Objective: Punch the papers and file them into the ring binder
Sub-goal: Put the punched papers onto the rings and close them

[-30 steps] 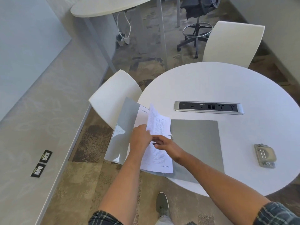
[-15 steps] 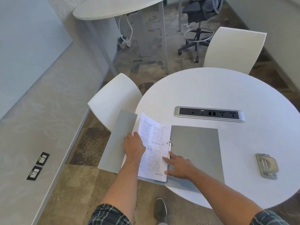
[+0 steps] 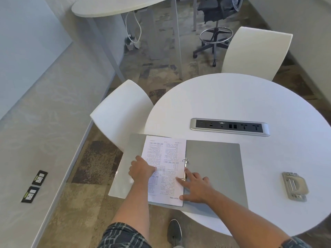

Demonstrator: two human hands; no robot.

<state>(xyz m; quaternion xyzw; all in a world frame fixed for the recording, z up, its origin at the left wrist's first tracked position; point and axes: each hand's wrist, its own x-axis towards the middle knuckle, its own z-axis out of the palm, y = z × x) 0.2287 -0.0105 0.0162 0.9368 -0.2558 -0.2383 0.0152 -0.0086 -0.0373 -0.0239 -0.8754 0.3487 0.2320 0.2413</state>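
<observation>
The grey ring binder (image 3: 213, 169) lay open on the near-left part of the round white table (image 3: 250, 104), its left cover hanging out past the table's edge above the carpet. The printed papers (image 3: 166, 163) lay flat on the binder's left half, their right edge up against the metal rings (image 3: 185, 169) at the spine. The left hand (image 3: 141, 170) rested on the left edge of the papers, fingers loosely bent and pressing down rather than gripping — it held nothing. The right hand (image 3: 196, 187) lay spread with straight fingers, the forefinger reaching up beside the rings, another fingertip on the page by the lower ring, and the thumb touching the bottom right corner of the papers. The hole punch (image 3: 294, 186) sat well apart to the right, untouched. A silver socket strip (image 3: 229, 126) was set into the tabletop behind the binder, and two white chairs (image 3: 121, 113) stood around the table.
</observation>
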